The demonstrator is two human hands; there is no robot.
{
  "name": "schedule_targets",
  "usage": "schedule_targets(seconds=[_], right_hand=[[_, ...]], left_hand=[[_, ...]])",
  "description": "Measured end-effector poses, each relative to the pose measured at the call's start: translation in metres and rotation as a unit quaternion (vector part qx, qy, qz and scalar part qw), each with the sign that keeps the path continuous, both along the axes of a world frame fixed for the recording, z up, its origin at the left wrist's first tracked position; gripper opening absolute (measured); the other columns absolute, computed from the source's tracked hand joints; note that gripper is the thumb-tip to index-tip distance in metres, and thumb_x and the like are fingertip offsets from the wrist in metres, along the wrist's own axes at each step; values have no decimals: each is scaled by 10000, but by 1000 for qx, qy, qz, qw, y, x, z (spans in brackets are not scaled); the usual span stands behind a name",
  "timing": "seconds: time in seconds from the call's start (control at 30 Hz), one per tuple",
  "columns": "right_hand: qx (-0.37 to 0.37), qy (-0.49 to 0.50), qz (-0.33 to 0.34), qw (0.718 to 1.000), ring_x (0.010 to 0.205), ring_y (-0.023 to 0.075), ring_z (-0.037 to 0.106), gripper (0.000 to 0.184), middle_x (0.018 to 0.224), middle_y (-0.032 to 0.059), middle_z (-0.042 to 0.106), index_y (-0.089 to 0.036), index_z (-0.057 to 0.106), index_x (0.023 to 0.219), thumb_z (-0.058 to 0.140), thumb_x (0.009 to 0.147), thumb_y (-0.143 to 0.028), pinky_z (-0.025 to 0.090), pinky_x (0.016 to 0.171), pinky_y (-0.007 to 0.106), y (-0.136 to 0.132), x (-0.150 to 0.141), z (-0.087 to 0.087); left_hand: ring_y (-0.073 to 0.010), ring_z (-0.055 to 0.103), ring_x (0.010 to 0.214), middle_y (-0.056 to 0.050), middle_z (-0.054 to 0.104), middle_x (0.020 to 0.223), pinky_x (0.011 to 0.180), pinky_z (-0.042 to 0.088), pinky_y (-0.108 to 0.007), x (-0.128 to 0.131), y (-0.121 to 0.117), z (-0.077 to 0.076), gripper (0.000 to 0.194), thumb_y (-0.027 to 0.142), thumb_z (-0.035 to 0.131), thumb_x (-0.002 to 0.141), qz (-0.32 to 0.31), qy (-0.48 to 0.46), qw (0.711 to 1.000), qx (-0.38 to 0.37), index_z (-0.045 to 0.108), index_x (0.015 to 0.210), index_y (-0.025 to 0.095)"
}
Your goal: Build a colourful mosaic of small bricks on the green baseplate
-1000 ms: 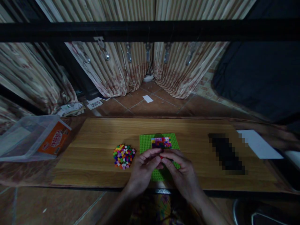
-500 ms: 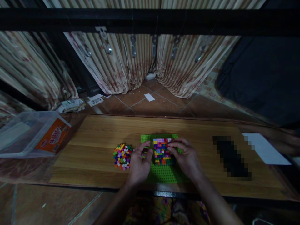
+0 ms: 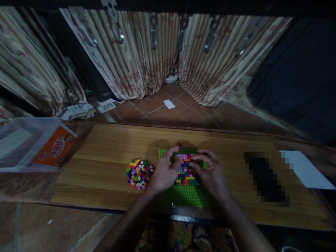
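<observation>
A green studded baseplate (image 3: 190,199) lies on the wooden board, with a block of small multicoloured building bricks (image 3: 186,180) pressed together on it. My left hand (image 3: 165,171) reaches over the left side of the bricks, thumb and forefinger apart, holding nothing visible. At the right edge of the bricks, my right hand (image 3: 214,173) has its thumb and fingertips drawn together; whatever is between them is too small to make out. Left of the baseplate is a round pile of loose bricks (image 3: 139,174). My fingers hide part of the brick block.
A clear plastic box (image 3: 21,168) with an orange label stands left of the wooden board (image 3: 105,157). A pixelated dark object (image 3: 266,180) and white paper (image 3: 307,171) lie on the right. Striped curtains (image 3: 126,63) hang beyond, above a tiled floor.
My left hand has moved right and forward, over the bricks. My right hand has shifted slightly, staying by the block's right side. The view has tilted down a little.
</observation>
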State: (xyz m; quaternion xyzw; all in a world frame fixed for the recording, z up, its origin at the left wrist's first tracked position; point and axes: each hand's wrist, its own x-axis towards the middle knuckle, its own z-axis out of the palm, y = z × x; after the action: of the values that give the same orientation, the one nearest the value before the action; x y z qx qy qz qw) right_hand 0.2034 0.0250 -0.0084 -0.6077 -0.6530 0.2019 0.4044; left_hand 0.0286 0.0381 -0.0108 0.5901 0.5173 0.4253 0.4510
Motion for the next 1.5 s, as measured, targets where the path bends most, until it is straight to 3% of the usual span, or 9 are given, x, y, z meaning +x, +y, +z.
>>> schedule_targets(seconds=[0.27, 0.47, 0.87, 1.03, 1.17, 1.3, 1.43, 1.5], right_hand=[[-26, 43, -19, 999, 1088, 249, 548, 248, 1119, 80, 594, -231, 664, 909, 682, 759, -427, 406, 958, 426, -1, -2, -3], [-49, 79, -1, 996, 996, 227, 588, 263, 1047, 64, 621, -226, 646, 930, 665, 769, -433, 451, 885, 389, -1, -1, -6], [-87, 63, 0, 994, 865, 214, 617, 338, 957, 50, 658, -216, 647, 942, 675, 742, -486, 481, 790, 370, -1, 4, -10], [-45, 14, -8, 999, 915, 236, 614, 355, 1028, 70, 639, -216, 655, 966, 657, 752, -499, 486, 812, 405, -6, 5, -4], [51, -9, -32, 998, 914, 224, 613, 262, 1004, 66, 649, -231, 663, 956, 580, 834, -446, 489, 823, 389, -22, -17, 22], [38, -29, 126, 991, 940, 207, 617, 215, 992, 54, 673, -252, 664, 998, 470, 923, -306, 485, 845, 358, -27, -69, 40], [2, -130, 196, 972, 923, 218, 607, 261, 946, 66, 663, -233, 668, 1047, 458, 904, -175, 478, 829, 349, -8, -123, 26], [-22, -168, 219, 961, 905, 218, 606, 282, 928, 77, 649, -218, 678, 1033, 470, 874, -113, 471, 816, 335, 4, -139, 14]], left_hand=[[-212, 663, 987, -90, 687, 1121, 908, 510, -339, 25, 14, 0, 422, 175, 679, 721, 9, -31, 997, -63, 630, 1140, 162], [-198, 687, 831, -70, 729, 959, 788, 545, -327, 29, 16, -3, 317, 199, 675, 711, 26, -43, 995, -84, 677, 1025, 160], [-160, 664, 768, -39, 718, 872, 708, 535, -267, 32, 10, -9, 219, 175, 643, 739, 29, -34, 998, -49, 677, 956, 171], [-196, 665, 865, -65, 716, 962, 818, 536, -334, 26, 4, 2, 294, 217, 669, 747, 38, -2, 999, -19, 658, 1038, 175], [-214, 633, 1026, -81, 678, 1128, 941, 490, -363, 3, -18, 21, 353, 304, 616, 823, 91, -13, 995, 49, 617, 1162, 205], [-213, 603, 1096, -69, 675, 1130, 1004, 443, -368, -46, -46, 23, 259, 248, 555, 856, 158, 6, 984, 83, 652, 1093, 213], [-215, 610, 1070, -75, 667, 1109, 980, 459, -376, -105, -70, 2, 285, 217, 533, 848, 238, 81, 965, 77, 628, 1116, 201], [-223, 592, 1103, -80, 652, 1141, 1000, 446, -397, -126, -78, -8, 325, 193, 529, 835, 242, 120, 960, 76, 606, 1151, 201]])
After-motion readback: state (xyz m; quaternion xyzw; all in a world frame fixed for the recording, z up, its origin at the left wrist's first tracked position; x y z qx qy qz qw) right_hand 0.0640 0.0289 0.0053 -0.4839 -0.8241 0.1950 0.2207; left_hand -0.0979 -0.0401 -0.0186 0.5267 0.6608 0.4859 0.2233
